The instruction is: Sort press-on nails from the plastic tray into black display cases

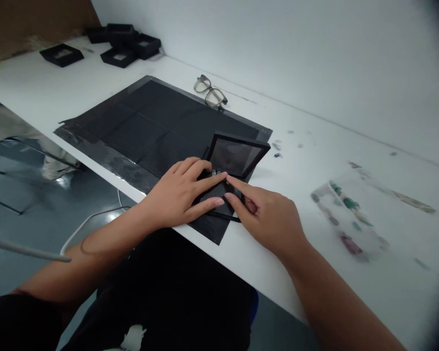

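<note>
Fingers (212,181) of both hands press open black case (234,158) — contents unclear.

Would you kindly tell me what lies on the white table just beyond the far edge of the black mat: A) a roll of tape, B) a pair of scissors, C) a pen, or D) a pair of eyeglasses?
D: a pair of eyeglasses with folded arms rests on the white table at the far edge of the black mat, beyond the open hinged black case the hands touch.
</note>
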{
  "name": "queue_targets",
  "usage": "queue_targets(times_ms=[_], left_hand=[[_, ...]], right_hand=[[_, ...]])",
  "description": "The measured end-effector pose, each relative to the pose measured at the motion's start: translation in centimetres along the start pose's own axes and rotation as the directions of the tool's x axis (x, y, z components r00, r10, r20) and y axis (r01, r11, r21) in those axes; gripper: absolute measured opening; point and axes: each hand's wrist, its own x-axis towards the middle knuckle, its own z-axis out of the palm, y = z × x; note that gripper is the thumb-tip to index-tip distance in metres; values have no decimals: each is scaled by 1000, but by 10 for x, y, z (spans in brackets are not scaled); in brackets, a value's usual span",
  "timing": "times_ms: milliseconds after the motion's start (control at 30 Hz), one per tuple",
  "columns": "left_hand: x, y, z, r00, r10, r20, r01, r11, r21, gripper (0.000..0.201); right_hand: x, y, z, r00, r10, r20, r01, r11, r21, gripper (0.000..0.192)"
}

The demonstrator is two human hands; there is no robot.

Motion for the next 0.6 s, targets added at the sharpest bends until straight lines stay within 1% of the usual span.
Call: queue_targets(times_ms=[133,267,333,433,600], left_hand=[[-1,0,-1,1000,-12,5,12,1000,-25,57],[-1,1,-2,999,-31,-16,30,999,-45,66],[-1,2,-2,999,-37,-6,36,999,-39,67],[-1,2,-2,1000,-26,10,26,999,-23,62],[-1,1,-2,1000,-24,-8,24,999,-25,59]], right_hand=[[-2,2,-1,1000,1,2,-1,997,72,40],[-5,1,-3,997,61,-39,-55,988,142,46],[-6,0,-3,995,81,-54,-73,989,132,44],[-8,-1,-4,995,93,-47,-89,993,81,39],[-7,-1,-5,995,102,10,-103,993,49,38]])
